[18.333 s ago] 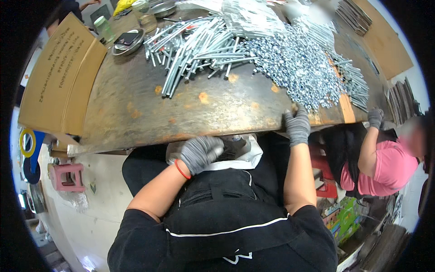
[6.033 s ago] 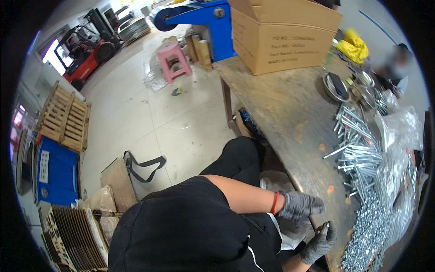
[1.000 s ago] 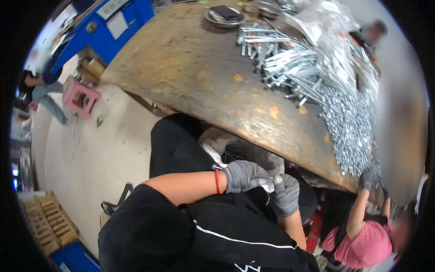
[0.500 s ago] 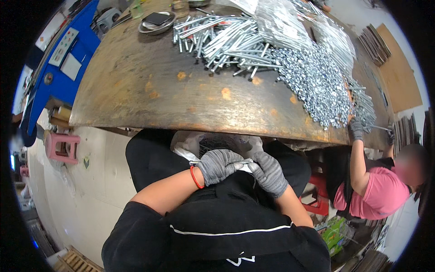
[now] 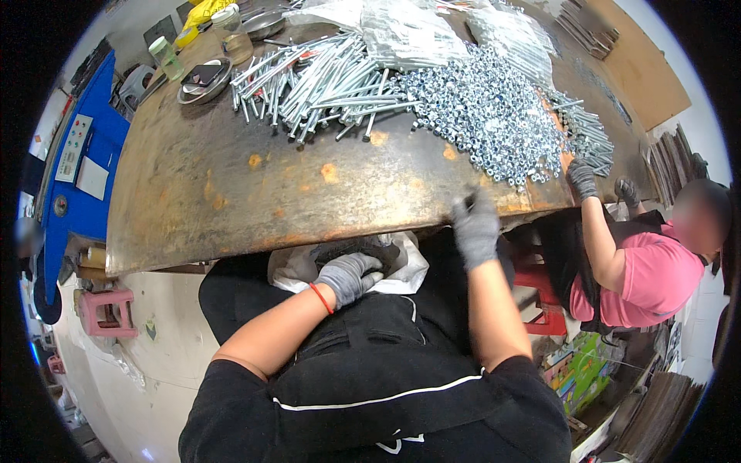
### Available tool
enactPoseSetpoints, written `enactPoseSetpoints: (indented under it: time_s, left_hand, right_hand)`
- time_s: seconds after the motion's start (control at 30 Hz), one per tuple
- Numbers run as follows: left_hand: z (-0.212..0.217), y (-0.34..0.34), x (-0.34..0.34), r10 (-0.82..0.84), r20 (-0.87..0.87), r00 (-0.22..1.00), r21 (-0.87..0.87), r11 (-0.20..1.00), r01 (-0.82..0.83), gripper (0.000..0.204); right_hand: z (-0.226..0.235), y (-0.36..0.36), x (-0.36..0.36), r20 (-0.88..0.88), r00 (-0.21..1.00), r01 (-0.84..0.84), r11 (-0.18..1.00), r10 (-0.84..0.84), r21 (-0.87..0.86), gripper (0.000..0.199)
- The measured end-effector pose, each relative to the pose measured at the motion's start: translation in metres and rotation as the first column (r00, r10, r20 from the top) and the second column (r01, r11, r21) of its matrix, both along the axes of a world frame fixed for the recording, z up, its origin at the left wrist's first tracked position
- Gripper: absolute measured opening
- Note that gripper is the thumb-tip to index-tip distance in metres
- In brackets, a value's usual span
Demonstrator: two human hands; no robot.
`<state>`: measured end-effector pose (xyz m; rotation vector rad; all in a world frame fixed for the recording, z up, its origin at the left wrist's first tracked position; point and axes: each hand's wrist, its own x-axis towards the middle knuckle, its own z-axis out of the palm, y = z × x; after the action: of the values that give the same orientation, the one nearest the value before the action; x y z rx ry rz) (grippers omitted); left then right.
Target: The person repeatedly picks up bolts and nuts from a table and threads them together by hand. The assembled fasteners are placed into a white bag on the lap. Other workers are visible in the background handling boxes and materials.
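Observation:
My left hand (image 5: 349, 276), in a grey glove with a red band at the wrist, grips the rim of a white plastic bag (image 5: 407, 272) on my lap, under the table edge. My right hand (image 5: 475, 228), also grey-gloved, is raised to the front edge of the rusty metal table (image 5: 231, 193), its fingers touching the edge just below a big heap of small silver nuts (image 5: 494, 116). I see only the back of that hand, so what its fingers hold is hidden. A pile of long silver bolts (image 5: 324, 77) lies further left on the table.
A co-worker in a pink shirt (image 5: 648, 270) sits at the right, with one gloved hand (image 5: 580, 177) at the nut heap. Clear plastic bags (image 5: 401, 31) lie at the back. A metal dish (image 5: 202, 77), a jar (image 5: 231, 35), a blue machine (image 5: 73, 147) and a pink stool (image 5: 108, 312) are at the left.
My right hand has left the bag on my lap and gone up to the table edge by the nuts. My left hand stays on the bag.

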<state>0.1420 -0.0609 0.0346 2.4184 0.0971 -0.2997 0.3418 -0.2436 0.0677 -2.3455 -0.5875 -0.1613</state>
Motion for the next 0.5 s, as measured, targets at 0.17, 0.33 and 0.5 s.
enactPoseSetpoints:
  time_s: [0.17, 0.33, 0.5]
  left_hand:
    - [0.071, 0.048, 0.062, 0.432, 0.310, 0.847, -0.088, 0.900, -0.427, 0.028]
    - [0.070, 0.150, 0.129, 0.602, 0.395, 0.694, 0.303, 0.628, -0.717, 0.046]
    - [0.050, 0.175, 0.142, 0.604, 0.153, 0.783, 0.343, 0.710, -0.615, 0.041]
  right_hand:
    - [0.006, 0.007, 0.073, -0.062, 0.949, 0.267, 0.891, -0.310, -0.368, 0.048]
    - [-0.010, 0.033, 0.079, 0.111, 0.967, 0.253, 0.910, -0.229, -0.329, 0.042]
    - [-0.026, 0.014, 0.080, 0.134, 0.975, 0.159, 0.980, -0.175, 0.120, 0.027]
